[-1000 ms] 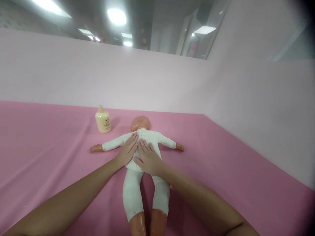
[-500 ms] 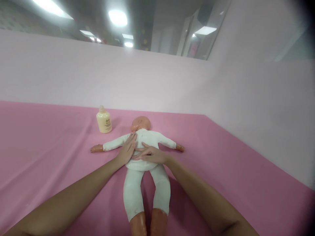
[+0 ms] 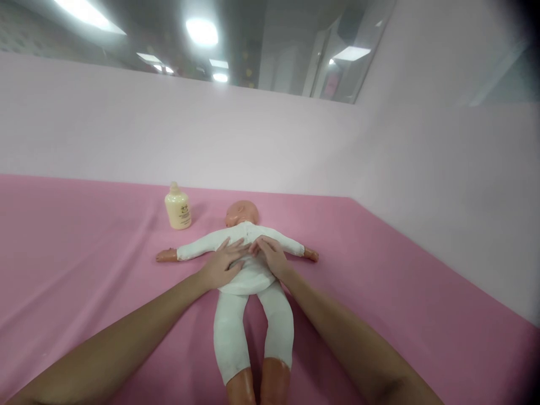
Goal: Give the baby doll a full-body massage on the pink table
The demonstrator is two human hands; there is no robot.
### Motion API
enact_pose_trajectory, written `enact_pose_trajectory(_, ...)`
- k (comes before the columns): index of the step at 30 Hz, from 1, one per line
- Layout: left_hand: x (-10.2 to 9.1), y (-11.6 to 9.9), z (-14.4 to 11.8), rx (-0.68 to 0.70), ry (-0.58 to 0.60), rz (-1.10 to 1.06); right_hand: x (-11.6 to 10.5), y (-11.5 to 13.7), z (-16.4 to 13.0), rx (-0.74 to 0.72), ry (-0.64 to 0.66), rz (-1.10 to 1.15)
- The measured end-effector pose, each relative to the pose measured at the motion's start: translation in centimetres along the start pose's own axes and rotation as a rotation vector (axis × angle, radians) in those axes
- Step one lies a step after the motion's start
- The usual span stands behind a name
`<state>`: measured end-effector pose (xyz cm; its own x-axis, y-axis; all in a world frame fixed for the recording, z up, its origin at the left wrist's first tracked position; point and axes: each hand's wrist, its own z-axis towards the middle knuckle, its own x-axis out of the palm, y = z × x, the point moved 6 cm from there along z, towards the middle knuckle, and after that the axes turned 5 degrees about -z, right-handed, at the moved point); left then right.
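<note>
A baby doll (image 3: 253, 281) in a white outfit lies face down on the pink surface, its head turned to the left and its arms spread. Flat on the left of its back rests my left hand (image 3: 223, 264), with the fingers spread toward the spine. My right hand (image 3: 270, 253) lies on the right of the upper back, its fingers slightly bent and pointing toward the left one. The fingertips of both come close together near the middle. Neither hand grasps anything.
A pale yellow bottle (image 3: 179, 208) with dark print stands left of the doll's head. Pink covering (image 3: 84, 242) with folds on the left spreads under everything. A white wall (image 3: 211, 135) rises behind and to the right, with a reflective pane (image 3: 278, 45) above it.
My right hand has moved up the doll's back and turned its fingers upward. My left hand has slid slightly down and its fingers now point more to the right. The doll shifted slightly.
</note>
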<state>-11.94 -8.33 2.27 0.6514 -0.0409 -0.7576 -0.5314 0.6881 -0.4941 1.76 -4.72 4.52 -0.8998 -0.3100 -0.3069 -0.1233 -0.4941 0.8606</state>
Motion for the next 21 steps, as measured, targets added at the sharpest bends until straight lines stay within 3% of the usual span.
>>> enact_pose_trajectory(4,-0.1,-2.4,-0.1,0.231,0.054,-0.12,1.1,1.4,-0.3,-0.239,0.156,-0.501)
enact_pose_trajectory(9,-0.1,-2.4,0.0,0.236,0.02,-0.214,2.1,0.6,-0.2,-0.164,0.316,-0.69)
enact_pose_trajectory(15,-0.2,-1.9,0.3,0.193,-0.024,-0.316,1.8,-0.5,0.0,0.002,0.234,-0.794)
enact_pose_trajectory(21,-0.2,-1.6,0.2,0.136,-0.05,-0.26,1.6,-1.1,-0.2,0.157,0.132,-0.909)
